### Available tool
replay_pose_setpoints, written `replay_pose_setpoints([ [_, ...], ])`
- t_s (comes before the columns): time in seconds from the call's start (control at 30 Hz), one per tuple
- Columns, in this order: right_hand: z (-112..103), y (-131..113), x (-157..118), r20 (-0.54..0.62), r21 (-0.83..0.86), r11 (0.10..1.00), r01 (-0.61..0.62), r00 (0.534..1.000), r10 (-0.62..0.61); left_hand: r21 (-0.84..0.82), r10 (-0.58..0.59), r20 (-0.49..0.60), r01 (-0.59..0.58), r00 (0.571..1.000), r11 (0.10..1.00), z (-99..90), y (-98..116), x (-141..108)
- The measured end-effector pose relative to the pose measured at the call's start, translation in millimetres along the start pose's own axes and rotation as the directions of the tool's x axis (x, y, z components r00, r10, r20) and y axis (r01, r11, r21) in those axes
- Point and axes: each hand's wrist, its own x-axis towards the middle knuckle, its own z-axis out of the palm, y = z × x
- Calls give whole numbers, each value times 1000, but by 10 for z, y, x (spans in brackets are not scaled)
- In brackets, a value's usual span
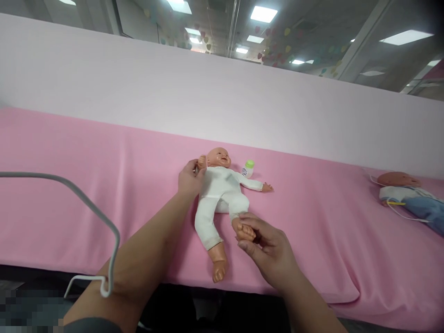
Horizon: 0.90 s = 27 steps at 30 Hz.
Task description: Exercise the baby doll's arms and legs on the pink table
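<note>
A baby doll (pixel 222 185) in a white suit lies on its back on the pink cloth (pixel 149 157), its head toward the wall and its feet toward me. My left hand (pixel 190 178) is closed around the doll's raised arm, beside its head. With thumb and fingers, my right hand (pixel 267 245) grips the doll's foot on the right side. The doll's other leg lies straight, and its other arm stretches out to the right. A small bottle with a green cap (pixel 248 169) stands near that arm, close to the doll's shoulder.
Another doll (pixel 412 199) in blue and white lies at the far right, with a thin white cord and a yellow strip. A grey curved metal bar (pixel 93 208) crosses the left side over my forearm. A white wall (pixel 222 101) with glass above runs behind the table.
</note>
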Motion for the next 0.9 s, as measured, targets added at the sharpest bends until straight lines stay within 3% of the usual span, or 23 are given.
replay_pose_setpoints([
  [0.1, -39, 9, 246, -35, 58, 998, -22, 999, 24, 199, 166, 187, -203, 968, 959, 70, 84, -74],
  [0.2, -36, 60, 498, -61, 120, 991, -56, 996, 63, 271, 245, 312, -333, 918, 903, 100, 105, -106],
  [0.33, 0, 169, 783, -54, 107, 989, -105, 992, 112, 301, 299, 389, -426, 872, 853, 81, 129, -105],
  [0.43, 46, 261, 913, -30, 128, 983, -132, 990, 137, 329, 294, 417, -444, 860, 833, 67, 156, -102],
  [0.57, 95, 353, 937, -33, 164, 979, -118, 992, 125, 321, 287, 390, -421, 875, 848, 86, 146, -112],
  [0.67, 78, 327, 839, -41, 129, 989, -72, 996, 78, 290, 256, 329, -355, 909, 889, 97, 107, -101],
  [0.77, 10, 198, 635, -13, 49, 999, 2, 1000, -1, 242, 164, 238, -222, 957, 944, 67, 51, -52],
  [0.9, -99, -13, 248, 89, -89, 990, 109, 991, -101, 51, -57, 68, 53, 996, 997, -19, -87, 52],
])
